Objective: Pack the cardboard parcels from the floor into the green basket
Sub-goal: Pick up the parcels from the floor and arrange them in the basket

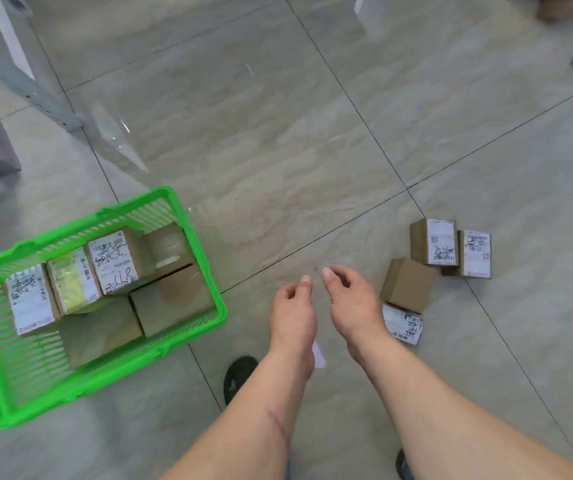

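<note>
Two hands hang empty over the floor, side by side: the left hand (292,308) and the right hand (351,299) both have loosely curled, relaxed fingers and neither grip holds anything.

Just beside the right hand lies the nearest parcel (405,285), a plain brown box tilted against a labelled box (402,323) that sits closer to the person. A little further out stand two more labelled parcels, one (434,241) touching the other (472,254). All four are in a loose cluster on the tiles, right of the hands and well apart from the basket (188,216).

The basket stands on the floor to the left of the hands, and is already fairly full: several parcels (113,261) stand in a row along its far side and plain ones lie nearer, with some room left at its near-left end.

By their look the boxes are small, stiff corrugated card, probably light, and easy for one hand each. The taped, labelled faces may be a bit slick, so I would pinch across two opposite plain card sides, thumb on one and fingers on the other, rather than on the label. The tilted box should come away first; lifting it may let its neighbour shift. Nothing looks fragile, though the contents are unknown.
</note>
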